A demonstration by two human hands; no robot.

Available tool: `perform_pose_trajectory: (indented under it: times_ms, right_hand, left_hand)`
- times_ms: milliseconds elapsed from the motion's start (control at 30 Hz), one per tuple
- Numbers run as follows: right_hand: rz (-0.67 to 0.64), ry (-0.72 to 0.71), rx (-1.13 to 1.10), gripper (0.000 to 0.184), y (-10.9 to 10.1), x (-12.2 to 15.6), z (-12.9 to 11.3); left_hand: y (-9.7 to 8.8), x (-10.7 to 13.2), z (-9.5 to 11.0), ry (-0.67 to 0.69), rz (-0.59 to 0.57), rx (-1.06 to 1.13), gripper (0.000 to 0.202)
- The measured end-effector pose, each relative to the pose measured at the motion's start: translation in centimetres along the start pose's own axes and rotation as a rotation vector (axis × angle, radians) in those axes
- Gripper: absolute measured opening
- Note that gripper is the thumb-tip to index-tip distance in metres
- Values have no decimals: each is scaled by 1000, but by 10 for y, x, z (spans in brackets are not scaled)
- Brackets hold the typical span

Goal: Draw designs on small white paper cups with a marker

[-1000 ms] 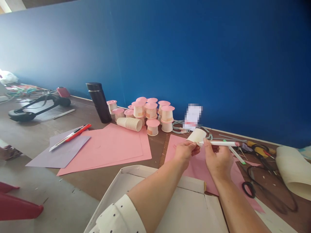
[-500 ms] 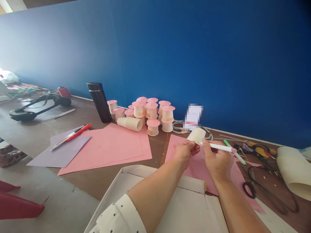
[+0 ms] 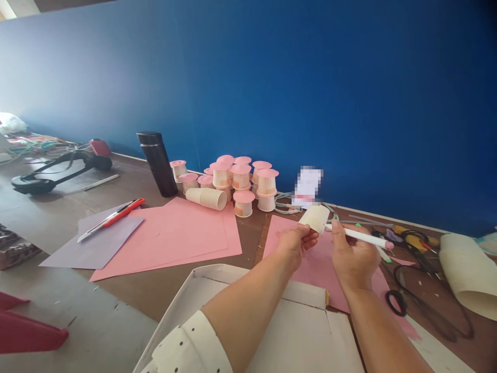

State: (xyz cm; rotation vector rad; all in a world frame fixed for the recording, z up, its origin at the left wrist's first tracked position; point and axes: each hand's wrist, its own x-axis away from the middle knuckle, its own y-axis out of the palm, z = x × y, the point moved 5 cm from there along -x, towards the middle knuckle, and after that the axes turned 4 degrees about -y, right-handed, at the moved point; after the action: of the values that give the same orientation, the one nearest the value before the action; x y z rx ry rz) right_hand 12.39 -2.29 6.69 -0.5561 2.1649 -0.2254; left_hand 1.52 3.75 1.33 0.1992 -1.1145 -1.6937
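Note:
My left hand (image 3: pixel 297 243) is closed on a cream paper cup (image 3: pixel 315 218), which lies tilted on its side in the fingers. In my right hand (image 3: pixel 354 259) is a white marker pen (image 3: pixel 368 237) with a pink end, its tip close to the cup's edge; whether it touches I cannot tell. Pink paper (image 3: pixel 318 274) lies on the table below both hands. To the left, a nested stack of cream paper cups (image 3: pixel 205 198) rests on its side. Behind it stand several upturned cups (image 3: pixel 243 203) topped with pink paper discs.
A black flask (image 3: pixel 157 165) stands near the blue wall. Pink sheets (image 3: pixel 174 233), a lilac sheet (image 3: pixel 112 243) and a red box cutter (image 3: pixel 112 219) lie left. A white cardboard box lid (image 3: pixel 303 331) sits under my forearms. Cables (image 3: pixel 423 295) and a large cream roll (image 3: pixel 466 272) are right.
My right hand and the marker pen have moved slightly right, away from the cup. The cup has turned a little in my left hand.

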Motion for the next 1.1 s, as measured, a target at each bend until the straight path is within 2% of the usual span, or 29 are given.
perform_pose_trajectory:
  times_ms: [267,600,767,1100]
  right_hand:
    - [10,-25,23,38,0,-2,2]
    - [-39,-64,67,37,2,-2,-1]
    - [-16,-77,63,36,1,-1,0]
    - [-66,-113,37,37,3,-1,-5]
  left_hand:
    - [1,2,-1,-17,14,-13,8]
    - [2,1,-2,-12,-22,-29,8]
    - [2,0,-2,1,-36,-37,8]
    - [2,0,-2,12,-20,-28,7]
